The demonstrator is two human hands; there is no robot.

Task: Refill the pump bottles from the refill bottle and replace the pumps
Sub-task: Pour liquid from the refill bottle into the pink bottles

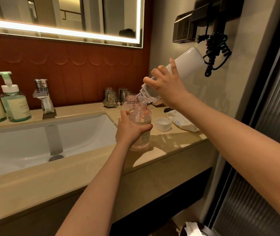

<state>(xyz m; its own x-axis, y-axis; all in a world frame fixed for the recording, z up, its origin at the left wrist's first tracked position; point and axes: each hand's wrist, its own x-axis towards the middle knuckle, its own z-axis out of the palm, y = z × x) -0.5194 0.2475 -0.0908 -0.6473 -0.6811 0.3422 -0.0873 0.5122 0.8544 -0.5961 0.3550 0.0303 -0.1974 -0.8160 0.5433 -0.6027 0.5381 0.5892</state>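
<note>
My left hand (130,129) grips a clear pink pump bottle (141,120) that stands on the beige counter (161,150) with its pump off and its neck open. Above it my right hand (167,84) holds the clear refill bottle (185,68) tipped steeply, its mouth at the pink bottle's neck. A second open pink bottle (130,100) stands just behind. A white cap (163,124) lies on the counter to the right. No removed pumps are in sight.
A white sink (33,143) with a chrome tap (43,97) lies to the left, two green pump bottles (15,103) beside it. Two glasses (110,98) stand behind, a white packet (181,122) lies right. A hairdryer (210,19) hangs on the wall.
</note>
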